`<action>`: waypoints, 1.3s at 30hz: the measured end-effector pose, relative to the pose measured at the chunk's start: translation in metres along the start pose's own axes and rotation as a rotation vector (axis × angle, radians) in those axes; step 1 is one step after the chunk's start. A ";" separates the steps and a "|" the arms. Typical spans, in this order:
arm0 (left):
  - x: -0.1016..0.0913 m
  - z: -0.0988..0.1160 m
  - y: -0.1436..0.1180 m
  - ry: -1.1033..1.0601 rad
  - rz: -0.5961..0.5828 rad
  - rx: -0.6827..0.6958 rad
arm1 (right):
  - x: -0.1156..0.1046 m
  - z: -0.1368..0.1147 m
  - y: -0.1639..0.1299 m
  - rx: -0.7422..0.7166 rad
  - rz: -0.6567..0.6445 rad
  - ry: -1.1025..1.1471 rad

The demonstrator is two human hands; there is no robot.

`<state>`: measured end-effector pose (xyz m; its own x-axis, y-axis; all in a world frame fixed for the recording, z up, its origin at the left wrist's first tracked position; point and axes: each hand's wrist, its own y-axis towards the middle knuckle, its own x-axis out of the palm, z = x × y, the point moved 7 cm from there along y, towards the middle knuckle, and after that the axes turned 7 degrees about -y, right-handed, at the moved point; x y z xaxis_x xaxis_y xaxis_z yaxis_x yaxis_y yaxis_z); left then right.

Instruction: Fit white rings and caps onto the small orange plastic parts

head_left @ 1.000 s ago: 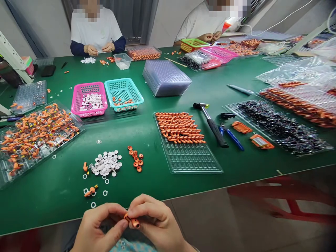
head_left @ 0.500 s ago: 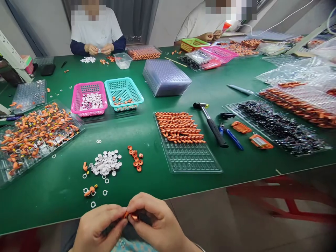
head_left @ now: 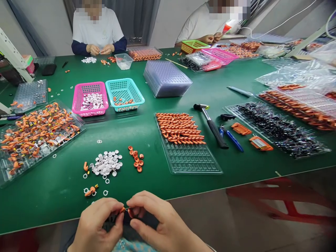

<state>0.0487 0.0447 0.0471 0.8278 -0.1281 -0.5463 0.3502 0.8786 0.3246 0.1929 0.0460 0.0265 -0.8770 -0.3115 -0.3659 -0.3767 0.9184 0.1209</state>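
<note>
My left hand (head_left: 98, 222) pinches a small orange piece (head_left: 122, 209) between thumb and fingers, over the lap at the table's near edge. My right hand (head_left: 160, 218) has its fingertips at a shiny copper-orange round cap (head_left: 130, 212) facing that piece, with a thin gap between them. The right thumb stands a little away from the cap. Beyond the hands lie a heap of white round caps (head_left: 107, 162), several orange cups (head_left: 135, 160) and white rings (head_left: 105, 193). Two hook-shaped orange pieces with yellow parts, one an orange hook (head_left: 91, 191), lie left of them.
A clear tray (head_left: 194, 157) partly filled with orange parts lies ahead right, beside a hammer (head_left: 214, 129) and blue-handled pliers (head_left: 234, 140). A pink basket (head_left: 76, 101) and a turquoise basket (head_left: 141, 99) stand farther back. Two people work across the green table.
My hands have drawn slightly apart, separating the orange piece from the copper-orange cap. My right thumb has opened away from the cap. The table items have barely shifted in view.
</note>
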 end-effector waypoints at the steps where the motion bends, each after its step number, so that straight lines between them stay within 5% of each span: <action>1: 0.000 0.000 0.000 0.017 0.000 0.005 | 0.000 0.000 0.000 0.014 -0.019 -0.011; 8: -0.002 0.004 0.002 0.092 0.024 0.063 | 0.010 0.006 0.004 0.083 -0.081 -0.013; 17: -0.001 0.009 0.004 0.159 0.038 0.083 | 0.008 -0.005 0.000 -0.131 0.109 -0.024; 28: -0.007 0.011 0.005 0.102 0.099 0.082 | 0.010 -0.006 -0.006 -0.220 0.275 0.008; 39: -0.003 0.010 -0.005 0.182 0.059 0.126 | 0.009 0.008 -0.006 -0.080 0.334 0.158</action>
<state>0.0491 0.0356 0.0550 0.7594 0.0167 -0.6504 0.3652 0.8164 0.4473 0.1899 0.0393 0.0150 -0.9883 -0.0378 -0.1481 -0.0789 0.9558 0.2831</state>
